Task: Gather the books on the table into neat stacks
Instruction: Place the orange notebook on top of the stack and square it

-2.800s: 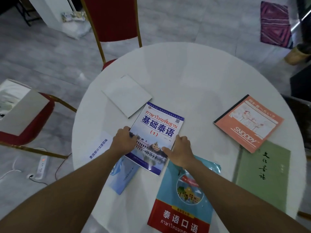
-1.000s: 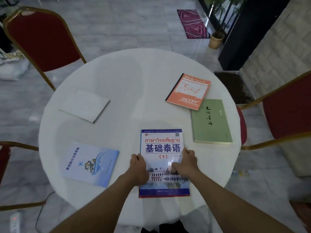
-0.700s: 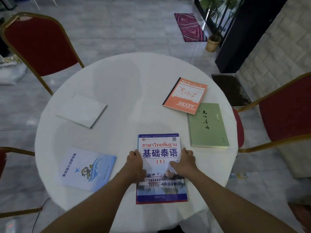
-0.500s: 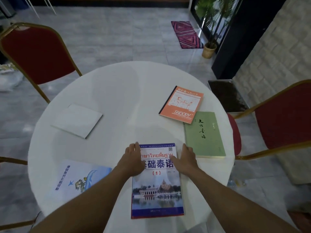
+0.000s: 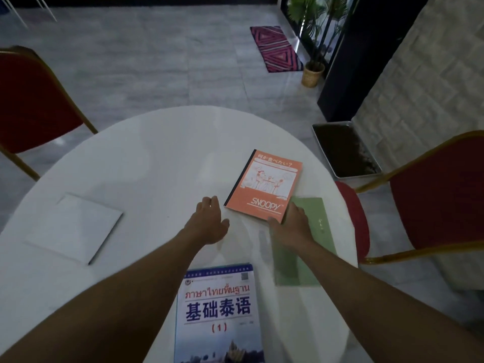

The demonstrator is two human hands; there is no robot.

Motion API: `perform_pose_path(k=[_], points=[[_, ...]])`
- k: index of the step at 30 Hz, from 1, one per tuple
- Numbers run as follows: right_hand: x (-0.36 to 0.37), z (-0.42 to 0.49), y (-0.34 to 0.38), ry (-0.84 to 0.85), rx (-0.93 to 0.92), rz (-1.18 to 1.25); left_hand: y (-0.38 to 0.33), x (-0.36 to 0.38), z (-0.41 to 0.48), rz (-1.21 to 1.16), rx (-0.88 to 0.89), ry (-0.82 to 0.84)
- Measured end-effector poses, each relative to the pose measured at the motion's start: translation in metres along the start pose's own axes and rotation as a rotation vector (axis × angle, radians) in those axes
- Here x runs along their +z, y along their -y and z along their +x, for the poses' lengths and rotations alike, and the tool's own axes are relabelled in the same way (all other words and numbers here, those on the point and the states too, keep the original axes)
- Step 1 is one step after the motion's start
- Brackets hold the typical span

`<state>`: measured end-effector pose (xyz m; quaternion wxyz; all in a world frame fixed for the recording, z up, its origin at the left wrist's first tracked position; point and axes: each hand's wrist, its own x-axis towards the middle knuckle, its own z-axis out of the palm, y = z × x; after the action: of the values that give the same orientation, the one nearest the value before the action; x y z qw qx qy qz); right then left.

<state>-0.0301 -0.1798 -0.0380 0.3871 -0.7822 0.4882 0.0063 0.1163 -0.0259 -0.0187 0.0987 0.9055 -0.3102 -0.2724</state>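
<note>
An orange Snoopy notebook lies on the round white table, right of centre. My left hand hovers open just left of its near corner, not touching it. My right hand rests at the notebook's near right corner, over the green book, fingers spread. The blue-and-white Thai textbook lies flat at the near edge between my forearms, on another book whose edge just shows. A white book lies on the left.
Red chairs with gold frames stand at the right and far left. A tray of soil, a potted plant and a pink rug are on the floor beyond the table.
Both hands have let go of the Thai textbook and reached forward to the orange notebook and green book. The view has shifted, so the textbook sits lower in frame.
</note>
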Motion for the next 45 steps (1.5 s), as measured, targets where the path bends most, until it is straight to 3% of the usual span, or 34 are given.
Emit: perform_pose_path(k=[11, 21, 30, 38, 45], points=[[-0.003, 0.084, 0.001, -0.018, 0.007, -0.158, -0.027, 0.013, 0.085, -0.067, -0.065, 0.038], [0.010, 0.096, 0.000, 0.054, 0.039, -0.137, -0.035, 0.031, 0.100, -0.155, -0.239, 0.060], [0.005, 0.077, 0.002, 0.056, -0.065, 0.112, -0.022, 0.031, 0.078, -0.345, -0.183, 0.017], [0.002, 0.034, 0.010, 0.006, -0.118, 0.139, -0.014, 0.013, 0.024, -0.527, -0.001, -0.024], [0.018, -0.037, 0.000, 0.046, -0.117, 0.139, 0.018, 0.021, -0.046, -0.356, -0.067, -0.010]])
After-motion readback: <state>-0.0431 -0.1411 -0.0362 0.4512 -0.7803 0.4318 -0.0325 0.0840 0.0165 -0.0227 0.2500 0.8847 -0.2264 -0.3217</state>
